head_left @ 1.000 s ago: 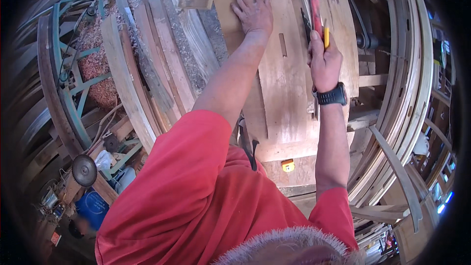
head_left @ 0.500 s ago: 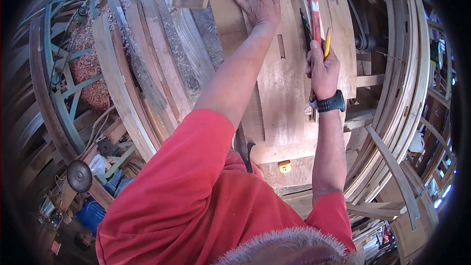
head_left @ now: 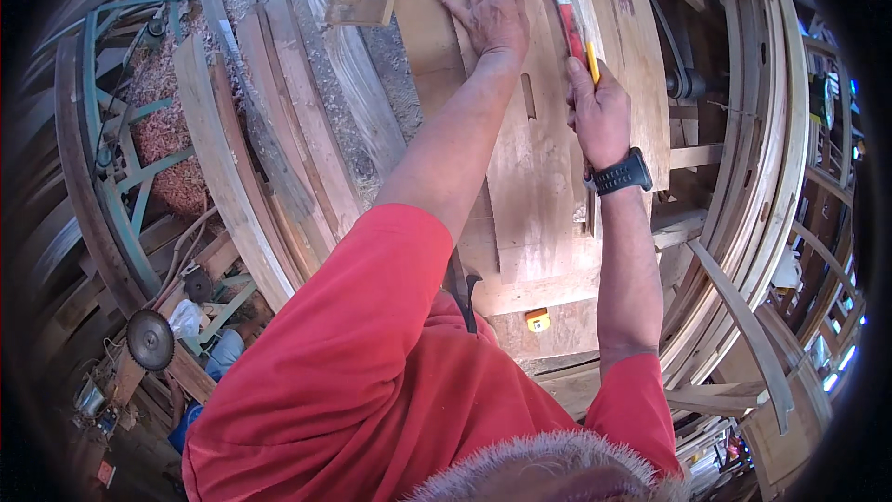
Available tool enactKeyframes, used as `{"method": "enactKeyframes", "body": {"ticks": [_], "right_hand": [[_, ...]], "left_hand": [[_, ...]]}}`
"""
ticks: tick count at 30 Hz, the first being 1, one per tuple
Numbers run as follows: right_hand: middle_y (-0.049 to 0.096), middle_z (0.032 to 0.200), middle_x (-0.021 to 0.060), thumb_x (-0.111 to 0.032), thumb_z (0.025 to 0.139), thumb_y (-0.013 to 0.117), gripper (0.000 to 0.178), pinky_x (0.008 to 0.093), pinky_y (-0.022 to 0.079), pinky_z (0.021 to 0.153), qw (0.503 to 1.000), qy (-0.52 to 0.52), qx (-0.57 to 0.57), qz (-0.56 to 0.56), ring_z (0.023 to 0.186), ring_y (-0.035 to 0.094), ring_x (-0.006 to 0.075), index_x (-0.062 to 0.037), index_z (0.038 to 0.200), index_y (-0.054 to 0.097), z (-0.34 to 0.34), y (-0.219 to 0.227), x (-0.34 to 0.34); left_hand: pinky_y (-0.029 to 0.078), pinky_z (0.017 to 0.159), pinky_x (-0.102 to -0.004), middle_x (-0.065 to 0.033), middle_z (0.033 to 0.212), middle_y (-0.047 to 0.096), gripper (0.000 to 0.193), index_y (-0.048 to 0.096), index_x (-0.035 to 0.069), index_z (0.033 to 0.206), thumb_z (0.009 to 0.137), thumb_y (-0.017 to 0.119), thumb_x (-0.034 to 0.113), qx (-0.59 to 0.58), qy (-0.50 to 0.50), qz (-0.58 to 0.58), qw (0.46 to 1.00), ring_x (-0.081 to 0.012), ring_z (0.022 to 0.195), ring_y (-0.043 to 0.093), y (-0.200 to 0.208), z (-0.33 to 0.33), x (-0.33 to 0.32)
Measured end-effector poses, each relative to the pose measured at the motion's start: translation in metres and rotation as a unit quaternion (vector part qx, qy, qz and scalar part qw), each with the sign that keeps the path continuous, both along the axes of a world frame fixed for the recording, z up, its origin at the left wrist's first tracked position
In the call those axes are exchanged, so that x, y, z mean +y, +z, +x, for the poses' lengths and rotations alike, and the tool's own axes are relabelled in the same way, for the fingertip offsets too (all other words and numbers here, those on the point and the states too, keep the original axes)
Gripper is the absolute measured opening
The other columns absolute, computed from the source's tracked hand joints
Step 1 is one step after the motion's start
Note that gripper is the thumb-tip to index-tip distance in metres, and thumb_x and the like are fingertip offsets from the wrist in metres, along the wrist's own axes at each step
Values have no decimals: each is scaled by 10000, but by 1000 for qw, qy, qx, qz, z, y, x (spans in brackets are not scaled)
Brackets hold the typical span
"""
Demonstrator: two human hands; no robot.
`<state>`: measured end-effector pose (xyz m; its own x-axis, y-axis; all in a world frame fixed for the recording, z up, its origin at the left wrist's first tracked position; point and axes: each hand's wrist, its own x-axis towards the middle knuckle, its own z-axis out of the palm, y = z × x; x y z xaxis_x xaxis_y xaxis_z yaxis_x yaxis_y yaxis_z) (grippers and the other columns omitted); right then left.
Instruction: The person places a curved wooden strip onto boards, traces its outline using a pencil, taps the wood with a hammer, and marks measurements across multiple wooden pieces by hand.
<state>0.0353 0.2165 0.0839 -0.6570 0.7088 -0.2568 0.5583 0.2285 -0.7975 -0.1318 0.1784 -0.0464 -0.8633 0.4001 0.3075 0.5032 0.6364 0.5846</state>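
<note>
My left hand (head_left: 500, 26) lies on a long wooden board (head_left: 534, 177), its outer fingers spread over the wood. Thumb and forefinger come together at the far side; whatever is between them is too small to make out. In my right hand (head_left: 602, 116) is a claw hammer (head_left: 563, 2) with a red handle and dark head. A yellow pencil (head_left: 592, 63) sticks up from the same grip. The hammer head is close beside the left thumb and forefinger, over the board. A narrow slot (head_left: 529, 96) is cut in the board.
A yellow tape measure (head_left: 538, 319) sits at the near end of the work surface. Stacked planks (head_left: 307, 102) lie at left, near wood shavings (head_left: 177, 167) and a round saw blade (head_left: 150, 339). Long curved-looking timbers (head_left: 771, 130) line the right side.
My right hand has swung the hammer leftward and slightly away, bringing its head close to my left fingers. The left hand has stayed almost in place on the board.
</note>
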Motion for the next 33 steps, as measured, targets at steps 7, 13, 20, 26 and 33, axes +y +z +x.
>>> {"method": "enactKeyframes", "body": {"ticks": [7,13,20,26,33], "right_hand": [[625,637,115,-351,1055,581,385,361,478,530,1000,11,-5,19,542,633,207,22,1023,672,1,-12,5],[635,650,124,-373,1038,594,418,383,491,583,996,-38,69,-35,595,649,240,37,997,660,4,0,-8],[643,678,174,-349,1033,598,372,400,498,596,1000,2,28,12,633,674,312,13,1079,672,-3,6,1],[650,711,219,-352,1034,594,362,426,511,629,995,32,14,99,711,699,385,-20,1147,684,2,-2,12],[668,759,252,-378,1033,564,413,468,515,670,996,-20,82,2,770,676,452,19,1085,666,2,-4,-1]], "left_hand": [[-47,1192,-731,37,1421,639,193,752,230,1106,964,623,253,-11,3,10,1000,-385,1521,295,3,2,2],[7,1214,-691,-28,1481,570,245,732,196,1149,938,609,203,-47,14,10,999,-367,1520,297,11,1,1],[79,1245,-610,-198,1615,334,615,419,131,1498,899,559,118,-37,83,25,996,-338,1547,221,-3,-4,1],[72,1245,-607,-178,1613,348,656,327,64,1519,905,556,97,-20,82,-13,996,-336,1546,221,-4,4,10],[80,1239,-613,-181,1615,345,655,308,42,1512,919,571,131,-5,92,-67,994,-337,1545,219,-3,-2,5]]}}
